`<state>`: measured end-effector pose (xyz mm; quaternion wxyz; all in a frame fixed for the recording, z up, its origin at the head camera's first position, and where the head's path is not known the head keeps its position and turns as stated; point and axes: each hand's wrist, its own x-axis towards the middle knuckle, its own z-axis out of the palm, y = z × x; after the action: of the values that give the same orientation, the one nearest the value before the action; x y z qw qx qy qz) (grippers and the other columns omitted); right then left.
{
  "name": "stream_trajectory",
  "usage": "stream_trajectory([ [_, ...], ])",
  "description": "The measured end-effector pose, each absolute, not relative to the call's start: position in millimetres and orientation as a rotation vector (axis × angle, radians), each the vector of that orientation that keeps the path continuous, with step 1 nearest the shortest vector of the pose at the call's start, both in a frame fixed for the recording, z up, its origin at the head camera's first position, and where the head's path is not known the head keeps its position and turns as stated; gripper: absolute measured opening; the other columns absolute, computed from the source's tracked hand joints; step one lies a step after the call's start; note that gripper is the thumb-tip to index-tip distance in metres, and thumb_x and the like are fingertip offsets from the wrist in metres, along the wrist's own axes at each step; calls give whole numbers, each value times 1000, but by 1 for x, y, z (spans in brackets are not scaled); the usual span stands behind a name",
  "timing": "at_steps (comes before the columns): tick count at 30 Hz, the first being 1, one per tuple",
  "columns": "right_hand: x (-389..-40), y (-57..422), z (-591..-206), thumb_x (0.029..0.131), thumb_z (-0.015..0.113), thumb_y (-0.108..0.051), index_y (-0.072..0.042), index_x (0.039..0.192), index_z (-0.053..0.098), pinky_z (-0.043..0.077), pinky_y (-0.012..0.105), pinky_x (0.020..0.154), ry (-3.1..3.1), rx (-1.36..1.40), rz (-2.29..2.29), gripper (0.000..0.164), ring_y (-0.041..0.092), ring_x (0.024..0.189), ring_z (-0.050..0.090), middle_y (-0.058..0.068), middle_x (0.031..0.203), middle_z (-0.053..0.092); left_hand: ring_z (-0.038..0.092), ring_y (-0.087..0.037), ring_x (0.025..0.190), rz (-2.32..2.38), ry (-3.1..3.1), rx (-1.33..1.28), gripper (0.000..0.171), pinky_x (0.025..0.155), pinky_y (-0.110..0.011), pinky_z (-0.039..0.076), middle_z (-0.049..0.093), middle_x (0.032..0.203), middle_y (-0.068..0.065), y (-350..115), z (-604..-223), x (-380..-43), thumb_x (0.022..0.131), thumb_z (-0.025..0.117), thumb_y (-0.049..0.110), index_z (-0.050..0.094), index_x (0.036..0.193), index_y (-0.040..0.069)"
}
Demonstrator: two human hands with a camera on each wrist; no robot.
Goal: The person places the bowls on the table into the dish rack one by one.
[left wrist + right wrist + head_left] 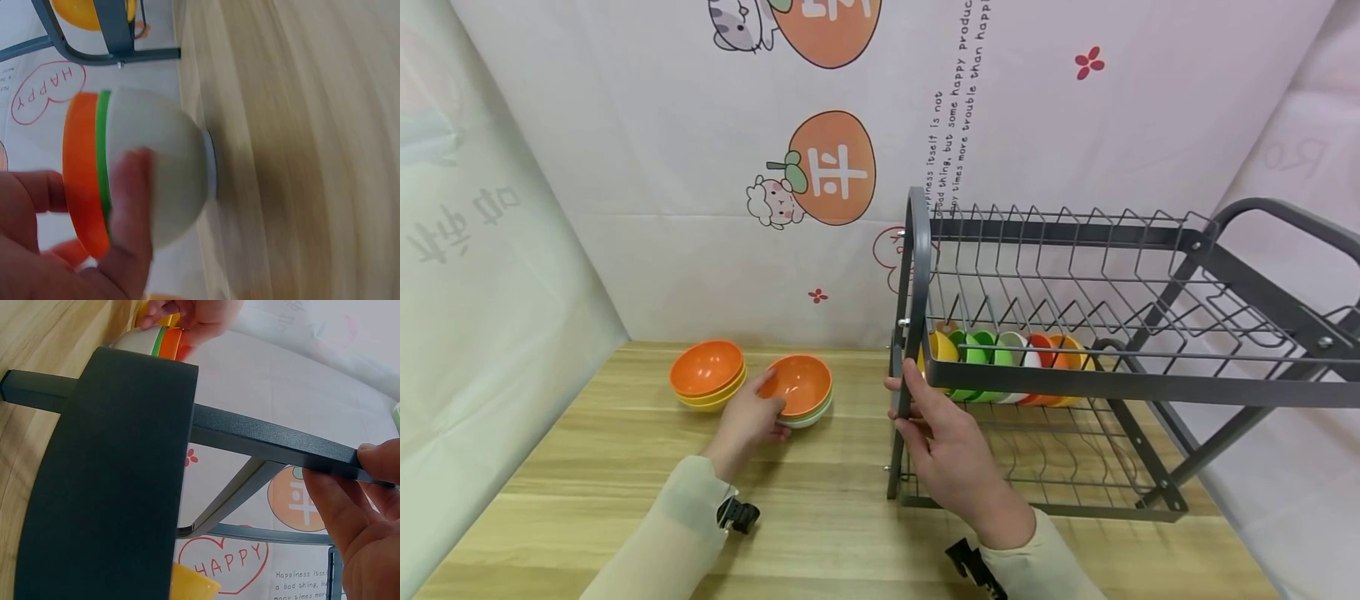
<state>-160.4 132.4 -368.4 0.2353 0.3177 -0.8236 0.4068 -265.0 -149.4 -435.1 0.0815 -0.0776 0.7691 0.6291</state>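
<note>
My left hand (751, 418) pinches the near-left rim of a small bowl stack (802, 385), orange on top, then green, then white. In the left wrist view one blurred finger lies along the outside of the white bowl (165, 175), while other fingers are at the orange bowl's rim. The white bowl's foot is at or close to the tabletop. On the right, my right hand (958, 454) grips the left upright of a dark grey two-tier dish rack (917, 275), thumb on one side and fingers on the other.
Left of the held stack sits another bowl stack (707, 368), orange over yellow. A row of colored bowls (1011, 362) stands on edge in the rack's lower tier. A printed white cloth (685, 250) hangs behind the wooden table (820, 533).
</note>
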Motion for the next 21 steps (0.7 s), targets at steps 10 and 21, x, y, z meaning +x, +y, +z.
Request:
stream_trajectory([
  [10,-161,132,-368,84,66,21,-16,160,21,59,27,78,-2230,885,1096,96,12,91,65,9,137,57,64,-23,57,1848,2299,-219,66,57,-36,60,63,88,-24,-158,-431,-266,94,47,-3,32,157,11],
  [21,-161,132,-369,85,67,19,-16,161,20,58,27,80,-2245,875,1068,96,10,91,65,8,138,56,67,-30,62,1814,2348,-219,64,57,-35,60,65,78,-20,-160,-425,-265,93,49,-2,36,155,9],
])
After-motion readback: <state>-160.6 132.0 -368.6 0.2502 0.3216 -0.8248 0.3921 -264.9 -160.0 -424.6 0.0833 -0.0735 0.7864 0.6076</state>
